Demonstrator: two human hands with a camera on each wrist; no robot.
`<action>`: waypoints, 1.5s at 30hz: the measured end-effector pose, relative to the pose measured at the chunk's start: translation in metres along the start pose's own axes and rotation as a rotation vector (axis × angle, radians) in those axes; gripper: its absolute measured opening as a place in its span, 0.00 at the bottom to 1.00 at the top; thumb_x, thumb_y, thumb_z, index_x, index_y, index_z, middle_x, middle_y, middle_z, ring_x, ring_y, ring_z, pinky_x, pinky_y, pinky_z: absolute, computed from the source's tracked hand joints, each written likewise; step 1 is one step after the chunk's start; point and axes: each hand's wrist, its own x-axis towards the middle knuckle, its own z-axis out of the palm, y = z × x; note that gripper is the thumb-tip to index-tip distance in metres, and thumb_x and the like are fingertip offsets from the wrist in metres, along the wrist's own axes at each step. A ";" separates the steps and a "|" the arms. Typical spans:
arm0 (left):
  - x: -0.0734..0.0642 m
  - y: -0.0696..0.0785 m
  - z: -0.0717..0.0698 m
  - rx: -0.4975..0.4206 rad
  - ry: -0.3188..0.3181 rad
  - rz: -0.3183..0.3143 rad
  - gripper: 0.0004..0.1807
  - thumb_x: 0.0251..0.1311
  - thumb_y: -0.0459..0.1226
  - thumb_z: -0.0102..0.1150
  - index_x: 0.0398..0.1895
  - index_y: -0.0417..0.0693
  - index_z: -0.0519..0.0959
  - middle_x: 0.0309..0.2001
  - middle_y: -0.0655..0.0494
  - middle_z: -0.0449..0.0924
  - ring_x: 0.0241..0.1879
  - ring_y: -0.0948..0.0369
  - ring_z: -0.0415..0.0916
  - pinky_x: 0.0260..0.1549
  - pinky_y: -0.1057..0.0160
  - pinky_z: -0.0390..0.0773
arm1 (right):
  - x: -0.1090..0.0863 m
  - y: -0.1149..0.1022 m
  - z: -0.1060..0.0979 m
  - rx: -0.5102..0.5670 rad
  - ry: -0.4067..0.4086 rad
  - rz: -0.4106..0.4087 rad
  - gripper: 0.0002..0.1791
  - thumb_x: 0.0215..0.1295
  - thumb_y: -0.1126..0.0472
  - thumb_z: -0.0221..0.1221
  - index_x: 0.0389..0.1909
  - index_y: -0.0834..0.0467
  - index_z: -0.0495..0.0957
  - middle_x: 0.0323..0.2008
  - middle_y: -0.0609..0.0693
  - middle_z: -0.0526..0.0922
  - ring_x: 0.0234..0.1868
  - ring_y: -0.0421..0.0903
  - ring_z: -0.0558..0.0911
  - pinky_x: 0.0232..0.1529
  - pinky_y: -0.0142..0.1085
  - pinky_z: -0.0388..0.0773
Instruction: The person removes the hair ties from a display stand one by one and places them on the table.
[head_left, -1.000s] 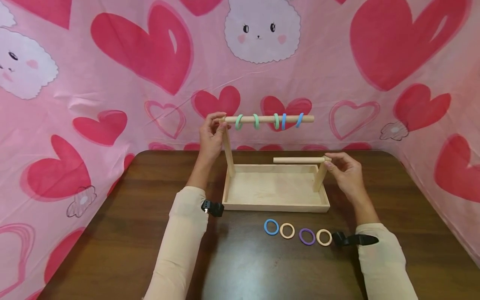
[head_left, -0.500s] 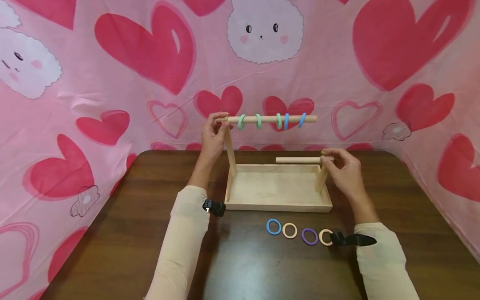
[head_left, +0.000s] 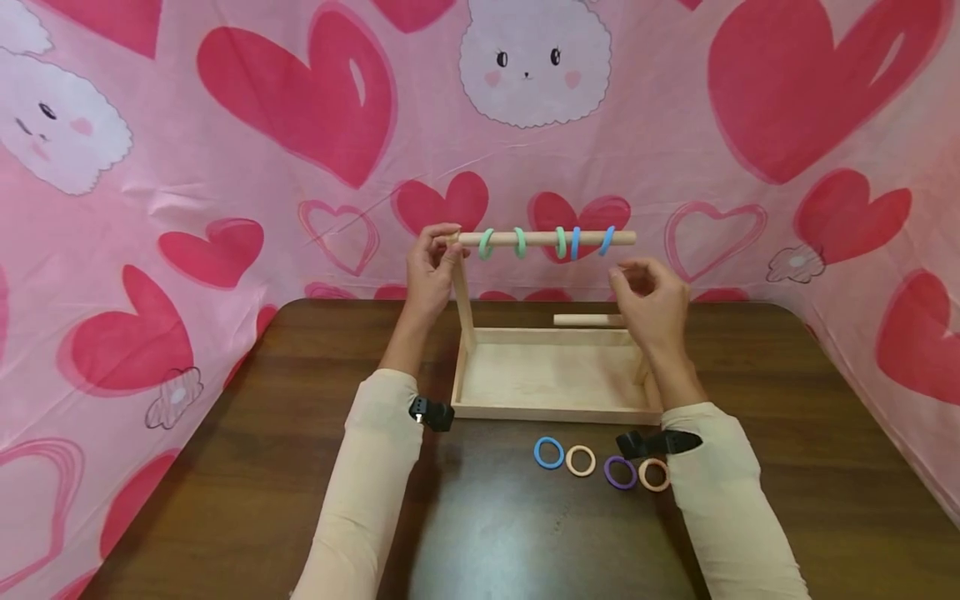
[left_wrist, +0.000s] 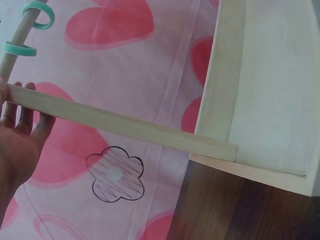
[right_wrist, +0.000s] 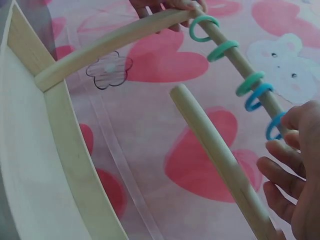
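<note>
Three green rings (head_left: 561,242) and two blue rings (head_left: 575,243) hung on the upper rod (head_left: 540,238), its right end free, as a person's left hand (head_left: 430,273) pinched the top of the left post (head_left: 462,304) where the two met. Half a second earlier the right hand (head_left: 654,302) had been at the top of the right post (head_left: 641,369); it had since let go and risen to just below the upper rod's free end, fingers loosely bent, thumb near the forefinger, nothing visible between them. Whether it touched the rightmost blue ring could not be told. The shift apparently left all the holding to the left hand and put the right within easy reach of that ring. Both posts rose from a shallow wooden tray (head_left: 555,414) on a dark table (head_left: 300,467). On the tabletop at the tray's near side lay a loose blue ring (head_left: 551,467), two beige rings (head_left: 581,476) and a purple ring (head_left: 621,487). The right hand and wrist hid much of the right post and the right end of the lower rod (head_left: 588,320); a black wrist camera (head_left: 658,443) showed just beyond the purple ring. Behind hung a pink heart-printed cloth (head_left: 660,183).
</note>
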 end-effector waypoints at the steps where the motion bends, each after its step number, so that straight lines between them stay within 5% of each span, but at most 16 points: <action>1: 0.000 0.000 0.000 -0.001 -0.002 -0.002 0.12 0.68 0.22 0.53 0.53 0.24 0.72 0.29 0.66 0.79 0.33 0.70 0.81 0.41 0.71 0.78 | 0.001 0.000 0.003 -0.003 0.019 -0.006 0.10 0.61 0.65 0.67 0.39 0.68 0.86 0.22 0.23 0.79 0.24 0.22 0.75 0.33 0.19 0.72; 7: 0.000 -0.002 0.000 -0.001 -0.004 -0.004 0.12 0.68 0.23 0.53 0.53 0.25 0.72 0.29 0.68 0.79 0.33 0.72 0.81 0.41 0.71 0.78 | 0.009 -0.004 0.019 -0.094 0.093 -0.076 0.13 0.59 0.58 0.71 0.38 0.64 0.87 0.26 0.59 0.88 0.23 0.16 0.72 0.32 0.19 0.69; 9: -0.001 -0.002 0.000 -0.002 -0.002 -0.005 0.12 0.68 0.23 0.53 0.53 0.25 0.72 0.29 0.67 0.79 0.33 0.71 0.81 0.41 0.71 0.78 | 0.011 -0.005 0.022 -0.114 0.104 -0.069 0.14 0.59 0.57 0.71 0.38 0.65 0.87 0.28 0.62 0.89 0.23 0.14 0.72 0.32 0.18 0.69; 17: -0.001 -0.002 0.001 -0.008 0.000 -0.017 0.13 0.69 0.23 0.53 0.54 0.25 0.71 0.28 0.65 0.78 0.34 0.69 0.81 0.42 0.70 0.77 | 0.016 -0.009 0.023 0.040 0.138 0.072 0.14 0.60 0.61 0.68 0.36 0.71 0.86 0.17 0.22 0.77 0.20 0.20 0.77 0.28 0.18 0.74; 25: 0.000 -0.002 0.001 -0.015 0.000 -0.008 0.13 0.68 0.22 0.53 0.53 0.25 0.72 0.30 0.54 0.79 0.35 0.60 0.82 0.42 0.69 0.78 | 0.018 -0.007 0.023 0.079 0.132 0.075 0.14 0.61 0.63 0.67 0.36 0.73 0.84 0.16 0.21 0.77 0.18 0.20 0.77 0.26 0.17 0.74; 45: 0.001 -0.003 0.001 -0.011 -0.007 -0.001 0.13 0.68 0.22 0.53 0.54 0.24 0.71 0.28 0.69 0.79 0.32 0.72 0.81 0.41 0.71 0.77 | 0.020 -0.006 0.014 0.094 0.126 0.091 0.14 0.63 0.62 0.66 0.35 0.72 0.84 0.17 0.21 0.78 0.21 0.22 0.79 0.27 0.19 0.74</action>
